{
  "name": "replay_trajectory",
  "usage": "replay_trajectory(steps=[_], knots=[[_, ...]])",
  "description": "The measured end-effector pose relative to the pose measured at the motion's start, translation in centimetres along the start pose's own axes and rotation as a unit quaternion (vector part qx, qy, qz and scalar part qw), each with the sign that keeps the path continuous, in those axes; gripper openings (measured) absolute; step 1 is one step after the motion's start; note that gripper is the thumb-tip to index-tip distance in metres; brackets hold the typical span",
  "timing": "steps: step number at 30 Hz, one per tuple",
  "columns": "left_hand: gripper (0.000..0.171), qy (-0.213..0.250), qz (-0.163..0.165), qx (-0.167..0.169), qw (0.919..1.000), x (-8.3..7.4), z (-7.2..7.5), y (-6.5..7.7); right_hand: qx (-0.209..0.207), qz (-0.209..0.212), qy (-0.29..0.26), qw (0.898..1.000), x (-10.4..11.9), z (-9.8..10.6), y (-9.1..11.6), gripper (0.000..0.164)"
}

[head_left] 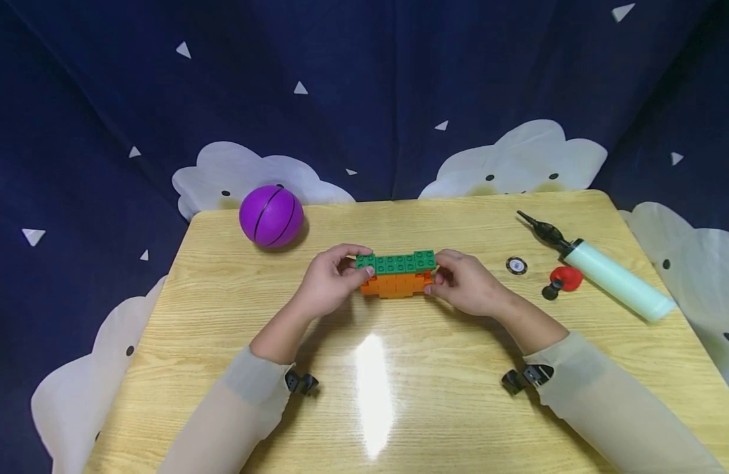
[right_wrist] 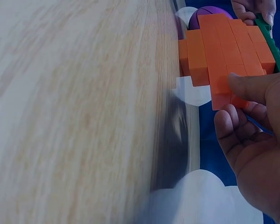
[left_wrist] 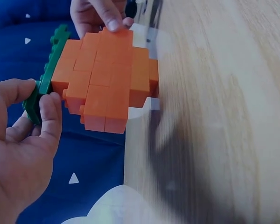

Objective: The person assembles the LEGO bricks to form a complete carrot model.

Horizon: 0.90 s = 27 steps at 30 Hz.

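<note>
A model of toy building bricks has an orange stepped body [head_left: 396, 285] under a flat green brick top [head_left: 394, 264]. My left hand [head_left: 331, 276] pinches the left end of the green layer. In the left wrist view, the thumb and fingers lie on either side of that green strip [left_wrist: 49, 65]. My right hand [head_left: 467, 283] holds the model at its right end. Its thumb presses on the orange bricks [right_wrist: 228, 56] in the right wrist view, with fingers curled beneath. Studs show along the green top in the head view.
Back left on the wooden table [head_left: 234, 296] sits a purple ball [head_left: 272, 216]. To the right lie a black poker chip [head_left: 516, 265], a small red item [head_left: 567, 278] with a black stem, and a mint-green hand pump [head_left: 619, 276]. A dark curtain [head_left: 364, 99] hangs behind.
</note>
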<state>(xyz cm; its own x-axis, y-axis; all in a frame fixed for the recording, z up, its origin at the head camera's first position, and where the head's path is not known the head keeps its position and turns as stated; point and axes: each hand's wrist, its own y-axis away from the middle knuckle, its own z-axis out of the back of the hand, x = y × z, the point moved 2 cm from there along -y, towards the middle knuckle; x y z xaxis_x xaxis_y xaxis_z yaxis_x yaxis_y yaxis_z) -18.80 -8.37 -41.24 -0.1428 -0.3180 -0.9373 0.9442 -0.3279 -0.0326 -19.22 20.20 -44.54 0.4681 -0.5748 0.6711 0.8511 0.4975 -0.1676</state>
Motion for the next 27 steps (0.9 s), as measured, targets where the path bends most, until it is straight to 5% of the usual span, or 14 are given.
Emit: replay_trajectory(steps=[9,27], knots=[[0.031,-0.008,-0.021,-0.001,0.9997,0.4,0.2,0.0,0.0,-0.002,0.001,1.0,0.1,0.0,0.1,0.029],[0.06,-0.025,0.04,0.014,0.9988,3.6,0.4,0.7,-0.001,-0.014,-0.003,1.0,0.0,-0.1,0.3,0.026]])
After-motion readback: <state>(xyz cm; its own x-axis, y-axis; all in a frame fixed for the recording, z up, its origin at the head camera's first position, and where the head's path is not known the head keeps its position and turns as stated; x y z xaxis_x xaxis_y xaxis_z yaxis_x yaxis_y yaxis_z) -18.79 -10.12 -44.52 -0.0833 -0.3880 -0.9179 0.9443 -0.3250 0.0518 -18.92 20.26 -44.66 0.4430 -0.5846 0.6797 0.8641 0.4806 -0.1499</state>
